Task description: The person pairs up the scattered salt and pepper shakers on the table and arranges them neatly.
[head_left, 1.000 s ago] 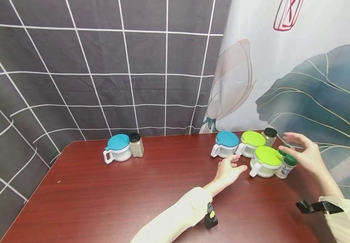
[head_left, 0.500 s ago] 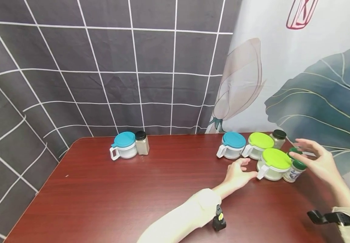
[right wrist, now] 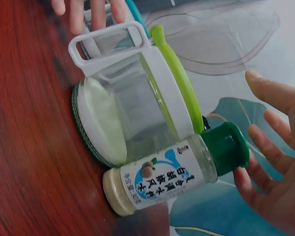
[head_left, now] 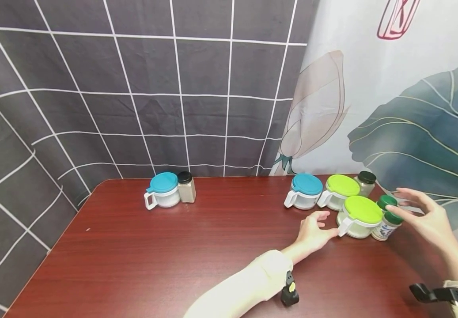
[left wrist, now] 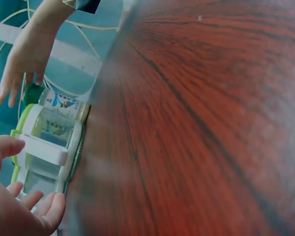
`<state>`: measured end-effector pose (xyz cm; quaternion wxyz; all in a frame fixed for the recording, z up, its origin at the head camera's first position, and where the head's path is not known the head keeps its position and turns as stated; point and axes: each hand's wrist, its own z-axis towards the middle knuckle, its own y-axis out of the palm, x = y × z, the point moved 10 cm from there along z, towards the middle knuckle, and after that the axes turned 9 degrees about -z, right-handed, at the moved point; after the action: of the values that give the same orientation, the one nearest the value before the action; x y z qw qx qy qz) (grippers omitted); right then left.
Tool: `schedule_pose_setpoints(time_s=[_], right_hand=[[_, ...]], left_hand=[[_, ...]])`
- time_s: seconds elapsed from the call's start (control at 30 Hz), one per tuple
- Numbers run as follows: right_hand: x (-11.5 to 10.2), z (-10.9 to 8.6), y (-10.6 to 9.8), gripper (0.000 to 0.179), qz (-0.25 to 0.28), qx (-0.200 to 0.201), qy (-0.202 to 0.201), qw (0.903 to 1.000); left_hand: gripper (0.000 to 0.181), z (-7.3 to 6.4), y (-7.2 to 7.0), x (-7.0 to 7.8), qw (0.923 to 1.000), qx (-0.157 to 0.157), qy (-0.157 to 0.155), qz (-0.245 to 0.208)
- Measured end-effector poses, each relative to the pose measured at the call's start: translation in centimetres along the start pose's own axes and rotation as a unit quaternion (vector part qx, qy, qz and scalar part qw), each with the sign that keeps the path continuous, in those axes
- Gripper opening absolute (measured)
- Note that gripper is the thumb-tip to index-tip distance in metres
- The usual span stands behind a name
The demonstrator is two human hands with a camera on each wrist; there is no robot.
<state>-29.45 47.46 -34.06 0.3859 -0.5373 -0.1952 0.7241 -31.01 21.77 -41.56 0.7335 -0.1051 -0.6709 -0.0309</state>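
My left hand (head_left: 315, 232) is beside the handle of the front green-lidded seasoning jar (head_left: 363, 211), its thumb tip close to or touching that handle and its other fingers loosely bent. In the right wrist view the glass jar (right wrist: 132, 108) holds white contents. Pressed against its side is a pepper shaker (right wrist: 162, 174) with a green cap, and a second green-capped shaker (head_left: 386, 202) stands behind. My right hand (head_left: 427, 221) hovers at the caps with fingers spread; contact with the nearer cap is unclear. Nothing is gripped by either hand.
Behind the front jar stand another green-lidded jar (head_left: 342, 185), a blue-lidded jar (head_left: 306, 184) and a black-capped bottle (head_left: 365, 179). Farther left, another blue-lidded jar (head_left: 163, 183) sits beside a black-capped bottle (head_left: 187, 190). Cloth with white grid lines (head_left: 201, 115) hangs behind the table (head_left: 153, 256).
The head view has turned slightly left. My left hand has come closer to the front green-lidded jar's handle. My right hand has lowered a little beside the shakers. The containers have not moved.
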Motion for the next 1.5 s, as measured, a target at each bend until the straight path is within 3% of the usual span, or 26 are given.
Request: schedule_pose_setpoints(time_s=[0.27, 0.53, 1.17, 1.5], right_hand=[[1.3, -0.1, 0.0, 0.063, 0.025, -0.011, 0.018, 0.9995], [2.2, -0.4, 0.1, 0.062, 0.033, -0.022, 0.016, 0.9991], [3.5, -0.6, 0.8, 0.05, -0.047, -0.064, 0.011, 0.9968], [3.5, -0.5, 1.5, 0.045, -0.074, -0.093, 0.004, 0.9929]], left_hand=[[0.045, -0.2, 0.5, -0.9, 0.9994, 0.01, -0.025, -0.022], [0.045, -0.1, 1.1, -0.5, 0.9998, 0.005, -0.007, -0.017], [0.038, 0.0, 3.3, 0.1, 0.9992, -0.039, 0.007, -0.009], [0.034, 0.2, 3.4, 0.0, 0.9994, -0.032, 0.007, 0.0]])
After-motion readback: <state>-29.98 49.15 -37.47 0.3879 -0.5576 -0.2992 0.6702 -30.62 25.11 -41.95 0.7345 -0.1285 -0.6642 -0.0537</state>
